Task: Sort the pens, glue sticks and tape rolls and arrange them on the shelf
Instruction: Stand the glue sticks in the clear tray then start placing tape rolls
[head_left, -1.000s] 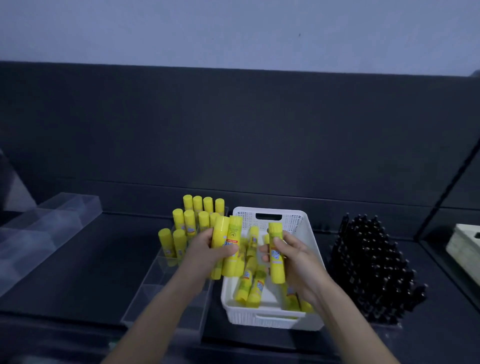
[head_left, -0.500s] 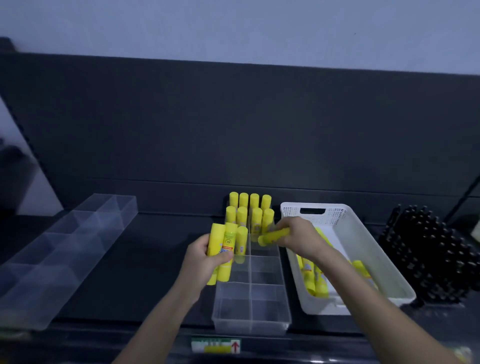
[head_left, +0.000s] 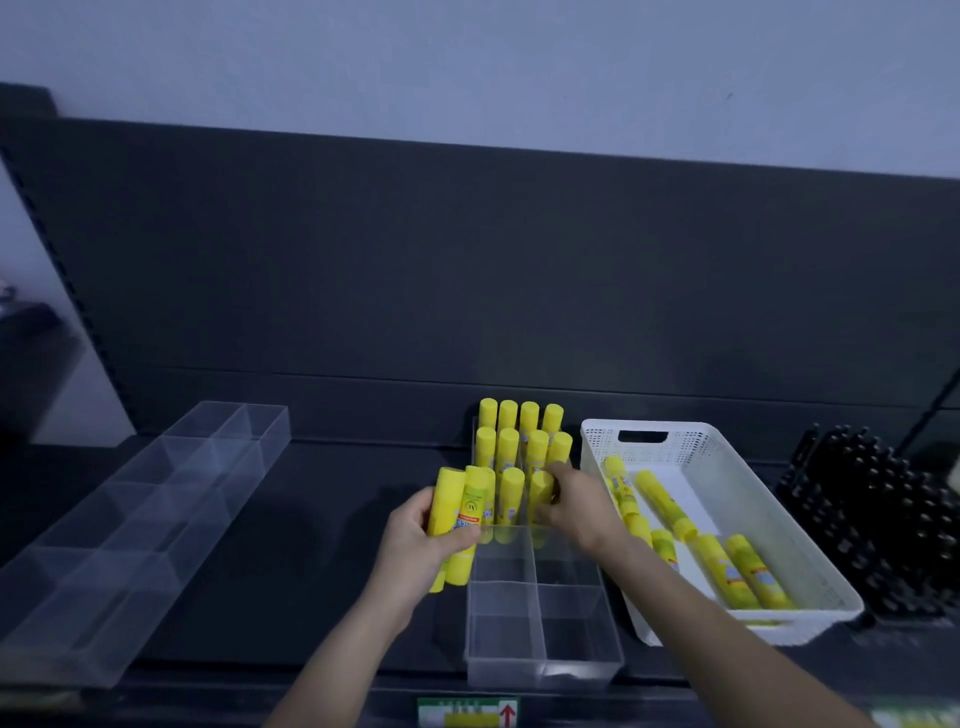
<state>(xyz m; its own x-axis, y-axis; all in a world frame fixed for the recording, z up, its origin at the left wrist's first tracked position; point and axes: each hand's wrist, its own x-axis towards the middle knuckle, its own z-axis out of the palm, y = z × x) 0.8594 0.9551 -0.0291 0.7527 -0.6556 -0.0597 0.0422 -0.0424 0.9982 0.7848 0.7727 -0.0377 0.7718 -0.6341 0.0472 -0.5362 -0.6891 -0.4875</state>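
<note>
Several yellow glue sticks (head_left: 506, 444) stand upright in the far cells of a clear divided tray (head_left: 540, 639) on the dark shelf. My left hand (head_left: 415, 551) grips a bundle of three glue sticks (head_left: 460, 512) just left of the tray. My right hand (head_left: 582, 506) holds one upright glue stick (head_left: 540, 491) in the tray's right column, in front of the standing rows. More glue sticks (head_left: 727, 571) lie loose in a white perforated basket (head_left: 810, 566) to the right.
A long clear divided organiser (head_left: 124, 535) lies at the left of the shelf. A block of black pens (head_left: 878, 519) stands at the far right. The dark back panel (head_left: 467, 286) rises behind the tray. A green label (head_left: 467, 713) marks the shelf's front edge.
My right hand carried a glue stick from the basket leftward and stood it upright in the tray. The left hand kept its bundle. The view shifted left.
</note>
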